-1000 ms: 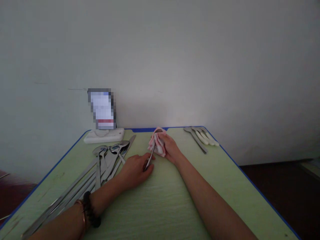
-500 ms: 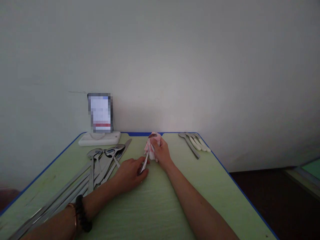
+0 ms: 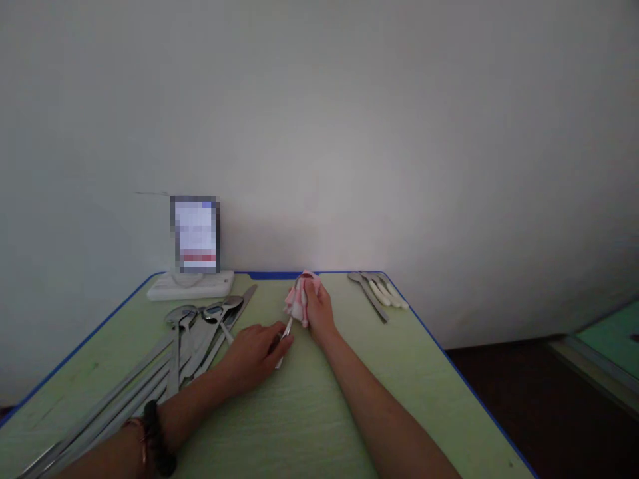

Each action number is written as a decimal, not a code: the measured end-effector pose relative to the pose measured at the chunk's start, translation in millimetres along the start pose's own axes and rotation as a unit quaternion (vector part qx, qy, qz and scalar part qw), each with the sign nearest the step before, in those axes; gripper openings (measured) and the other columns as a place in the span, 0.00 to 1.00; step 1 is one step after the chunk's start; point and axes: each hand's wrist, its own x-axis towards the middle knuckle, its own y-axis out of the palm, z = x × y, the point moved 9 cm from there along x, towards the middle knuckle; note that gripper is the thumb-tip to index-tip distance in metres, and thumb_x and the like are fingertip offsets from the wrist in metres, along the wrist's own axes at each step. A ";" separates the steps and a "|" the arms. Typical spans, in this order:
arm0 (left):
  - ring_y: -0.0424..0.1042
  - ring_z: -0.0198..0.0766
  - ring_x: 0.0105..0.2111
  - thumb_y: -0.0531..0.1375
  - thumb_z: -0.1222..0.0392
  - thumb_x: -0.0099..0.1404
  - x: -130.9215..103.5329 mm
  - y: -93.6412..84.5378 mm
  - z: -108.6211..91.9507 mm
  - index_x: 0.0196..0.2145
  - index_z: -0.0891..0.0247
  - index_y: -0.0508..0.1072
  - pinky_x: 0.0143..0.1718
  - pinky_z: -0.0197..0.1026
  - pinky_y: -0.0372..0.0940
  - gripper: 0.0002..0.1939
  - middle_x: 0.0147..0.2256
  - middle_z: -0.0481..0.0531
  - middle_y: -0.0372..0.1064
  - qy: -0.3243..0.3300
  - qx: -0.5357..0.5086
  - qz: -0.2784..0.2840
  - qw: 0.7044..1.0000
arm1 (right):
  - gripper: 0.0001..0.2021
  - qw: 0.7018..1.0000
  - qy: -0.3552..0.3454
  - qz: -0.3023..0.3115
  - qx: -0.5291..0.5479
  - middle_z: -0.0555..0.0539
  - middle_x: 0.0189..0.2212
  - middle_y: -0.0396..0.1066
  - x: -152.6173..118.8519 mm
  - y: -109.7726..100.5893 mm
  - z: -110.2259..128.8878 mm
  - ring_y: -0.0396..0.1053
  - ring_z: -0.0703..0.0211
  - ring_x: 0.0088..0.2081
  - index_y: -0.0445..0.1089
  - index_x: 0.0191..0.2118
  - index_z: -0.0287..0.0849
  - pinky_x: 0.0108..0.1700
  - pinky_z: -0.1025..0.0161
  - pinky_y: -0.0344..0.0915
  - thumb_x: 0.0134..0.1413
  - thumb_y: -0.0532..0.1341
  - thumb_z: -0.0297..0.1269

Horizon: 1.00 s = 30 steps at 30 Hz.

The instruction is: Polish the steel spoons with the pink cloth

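My left hand (image 3: 259,352) is closed on the handle of a metal spoon (image 3: 286,338), just above the green table. Bunched in my right hand (image 3: 318,307) is a pink and white cloth (image 3: 296,303), wrapped about the spoon's bowl end. Most of the bowl is hidden by the cloth; only a little of its edge shows at the top. To the left of my left hand lies a pile of metal spoons (image 3: 174,352) and knives, partly covered by my forearm.
A metal spoon (image 3: 370,299) and several white-handled utensils (image 3: 389,293) lie at the table's far right corner. A lit phone (image 3: 196,233) stands on a white base (image 3: 192,287) at the far left. The green table (image 3: 279,426) has a blue edge and meets the wall.
The cloth has folded further over the spoon's bowl, leaving less of it showing. My left hand stays on the handle. The whole view has shifted slightly.
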 end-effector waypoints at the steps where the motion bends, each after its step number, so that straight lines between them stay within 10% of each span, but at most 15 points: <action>1: 0.70 0.43 0.30 0.43 0.51 0.68 0.3 0.8 0.0 0.32 0.61 0.65 0.31 0.39 0.56 0.17 0.27 0.52 0.70 0.002 0.004 0.000 1.000 | 0.20 1.000 -0.002 -0.014 0.011 0.49 0.27 0.71 0.8 -2.6 0.1 0.66 0.63 0.24 0.66 0.41 0.43 0.26 0.66 0.65 0.49 0.56 0.52; 14: 0.69 0.40 0.26 0.39 0.56 0.68 -2.3 -3.8 8.4 0.38 0.62 0.59 0.28 0.37 0.56 0.12 0.26 0.50 0.67 -0.052 -0.128 -0.006 0.990 | 0.20 0.994 0.018 0.037 -0.100 0.51 0.21 0.67 2.2 4.4 1.1 0.64 0.63 0.24 0.65 0.30 0.40 0.27 0.67 0.62 0.49 0.54 0.55; 30: 0.67 0.38 0.25 0.49 0.56 0.63 -0.3 -0.5 3.5 0.37 0.61 0.64 0.26 0.36 0.50 0.09 0.24 0.47 0.67 -0.017 -0.061 -0.011 0.998 | 0.16 0.994 0.082 0.046 0.054 0.50 0.24 0.72 3.2 7.2 -10.6 0.68 0.61 0.25 0.68 0.36 0.41 0.30 0.63 0.66 0.45 0.59 0.48</action>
